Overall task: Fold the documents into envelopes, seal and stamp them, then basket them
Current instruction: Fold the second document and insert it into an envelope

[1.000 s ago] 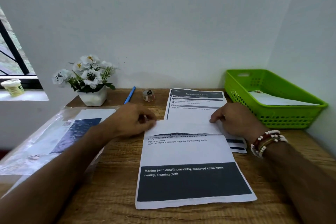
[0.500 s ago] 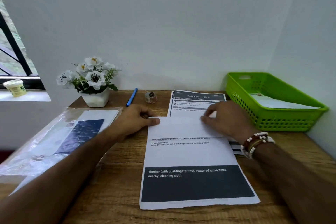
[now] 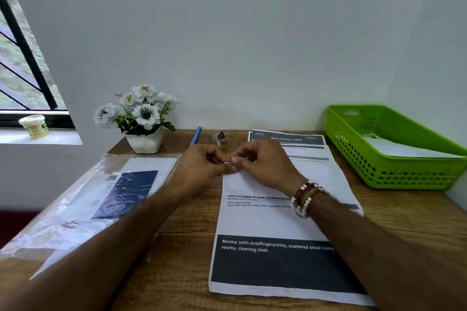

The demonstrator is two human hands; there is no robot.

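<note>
The left hand [image 3: 199,166] and the right hand [image 3: 265,161] meet just above the far edge of the front document [image 3: 262,225], fingers curled. Their fingertips pinch a small pale sliver [image 3: 228,162] between them, too small to identify. The document lies flat on the wooden surface [image 3: 177,247] in front of the person, its top part folded down over the print and its dark banner at the near end. Behind it lies a stack of printed sheets [image 3: 310,151], partly under the right hand. At the right stands a green basket [image 3: 394,177] with a white envelope [image 3: 409,150] inside. At the left lies a clear plastic sleeve [image 3: 83,207] holding papers. Along the wall are a white flower pot [image 3: 144,142], a blue pen [image 3: 195,135] and a small clear dispenser [image 3: 221,138].
</note>
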